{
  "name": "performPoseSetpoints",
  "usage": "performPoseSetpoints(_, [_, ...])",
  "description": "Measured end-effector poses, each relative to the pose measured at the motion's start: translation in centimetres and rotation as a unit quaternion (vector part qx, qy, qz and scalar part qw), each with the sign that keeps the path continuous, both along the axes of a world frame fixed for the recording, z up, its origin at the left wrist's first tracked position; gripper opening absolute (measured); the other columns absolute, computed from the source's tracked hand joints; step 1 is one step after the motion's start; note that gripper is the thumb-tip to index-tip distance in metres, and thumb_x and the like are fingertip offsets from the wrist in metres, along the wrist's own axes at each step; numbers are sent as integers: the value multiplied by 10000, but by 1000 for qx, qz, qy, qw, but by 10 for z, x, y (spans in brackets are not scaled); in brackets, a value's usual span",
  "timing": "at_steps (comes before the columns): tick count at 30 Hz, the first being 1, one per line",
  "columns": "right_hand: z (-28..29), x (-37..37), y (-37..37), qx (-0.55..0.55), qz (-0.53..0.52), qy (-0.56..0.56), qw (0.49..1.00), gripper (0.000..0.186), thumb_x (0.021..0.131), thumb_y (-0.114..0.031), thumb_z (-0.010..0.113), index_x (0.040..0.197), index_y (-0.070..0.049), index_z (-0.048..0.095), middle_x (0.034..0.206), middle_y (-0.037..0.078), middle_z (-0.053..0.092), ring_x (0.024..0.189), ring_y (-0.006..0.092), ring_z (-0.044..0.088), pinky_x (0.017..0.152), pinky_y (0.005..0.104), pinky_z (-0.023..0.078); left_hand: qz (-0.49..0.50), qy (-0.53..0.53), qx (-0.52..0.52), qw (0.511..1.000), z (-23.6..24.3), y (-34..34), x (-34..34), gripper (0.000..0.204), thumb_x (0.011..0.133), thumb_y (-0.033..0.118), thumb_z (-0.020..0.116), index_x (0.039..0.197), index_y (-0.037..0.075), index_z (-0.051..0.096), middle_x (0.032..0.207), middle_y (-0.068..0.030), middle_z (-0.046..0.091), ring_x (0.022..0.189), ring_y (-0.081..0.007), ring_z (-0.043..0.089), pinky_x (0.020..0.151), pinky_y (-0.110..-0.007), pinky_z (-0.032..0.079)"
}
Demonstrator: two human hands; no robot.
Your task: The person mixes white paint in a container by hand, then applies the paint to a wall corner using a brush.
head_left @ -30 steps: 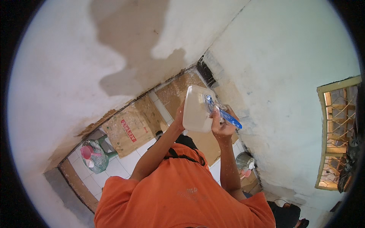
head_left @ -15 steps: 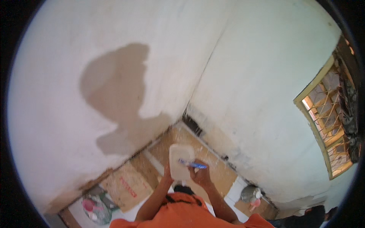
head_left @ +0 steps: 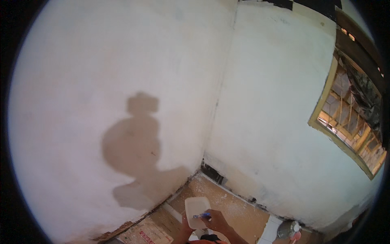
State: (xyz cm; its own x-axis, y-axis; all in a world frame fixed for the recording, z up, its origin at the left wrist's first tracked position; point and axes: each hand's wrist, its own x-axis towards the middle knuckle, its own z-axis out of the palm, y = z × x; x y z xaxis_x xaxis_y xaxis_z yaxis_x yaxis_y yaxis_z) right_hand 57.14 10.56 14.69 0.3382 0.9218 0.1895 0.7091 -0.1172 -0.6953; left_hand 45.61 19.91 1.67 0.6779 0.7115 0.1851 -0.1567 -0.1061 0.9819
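Note:
My left hand grips the left side of a shallow, off-white rectangular tray, held low in front of me. In my right hand is a small blue-handled brush, its tip over the inside of the tray. The bristle end is too small to make out clearly. Both forearms come up from the lower edge, and the left fingers are partly hidden by the tray.
Two whitish walls meet in a corner beyond the tray. Brown cardboard with white specks covers the floor. A metal pot stands at lower right beside a pink item. A framed window with bars is at right.
My view has tilted upward, so the tray and hands sit lower in the picture and more wall shows. The brush remains in my right hand at the tray.

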Motion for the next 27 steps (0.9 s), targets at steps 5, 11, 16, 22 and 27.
performPoseSetpoints(5, [33,-16,-2,-8,-13,50,999,250,788,-240,726,839,3,692,779,171,674,697,314,676,655,375,540,13,8,-6,1000,2,-2,3,518,904,406,480,1277,50,521,1162,-149,618,1000,-297,640,873,-410,537])
performPoseSetpoints(11, [35,-10,3,-32,4,24,999,279,773,-282,742,824,-10,701,794,165,679,703,317,676,663,370,543,40,26,-3,999,3,-4,3,517,888,399,511,1267,48,524,1141,-146,622,991,-291,639,865,-406,535])
performPoseSetpoints(16, [28,-2,3,-28,27,-29,999,276,760,-296,745,820,-30,706,784,157,682,706,345,669,672,397,544,50,35,9,998,2,-1,5,518,874,394,537,1259,46,527,1123,-143,626,984,-287,639,859,-403,533])
performPoseSetpoints(22, [81,-12,3,163,24,-119,979,196,750,-205,750,763,-23,676,765,154,681,675,337,667,629,409,536,57,37,25,997,0,-2,6,521,858,387,568,1248,44,530,1102,-139,630,975,-281,639,851,-400,531])
performPoseSetpoints(27, [88,-17,4,286,-8,-146,947,184,748,-174,751,798,-17,668,725,157,663,677,352,656,615,423,525,64,42,43,996,-3,-2,8,524,845,382,594,1240,42,533,1085,-136,633,967,-277,639,844,-397,529])
